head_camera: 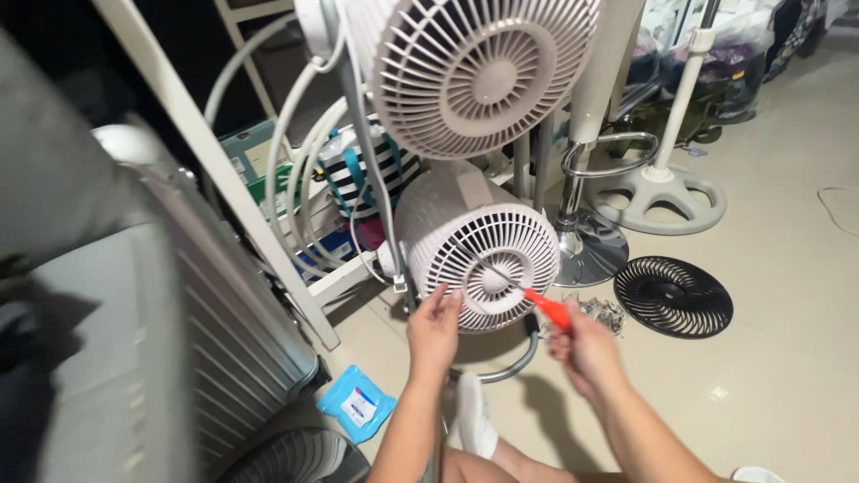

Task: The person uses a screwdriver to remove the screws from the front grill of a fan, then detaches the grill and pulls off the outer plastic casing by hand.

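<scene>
A small white fan (479, 255) stands on the tiled floor in front of me, its round slatted grille facing me. My left hand (435, 329) rests its fingertips on the lower left rim of that grille. My right hand (586, 353) grips a screwdriver with an orange-red handle (548, 309); its thin metal shaft runs up and left across the grille toward the middle hub. A second, larger white fan head (479, 67) sits higher, just above the small one.
A black round fan grille (673, 296) lies flat on the floor at right. A chrome stool base (586, 246), a white pedestal stand (660, 192), a ribbed grey suitcase (215, 313), a blue wipes pack (356, 404) and white hoses (300, 170) crowd around.
</scene>
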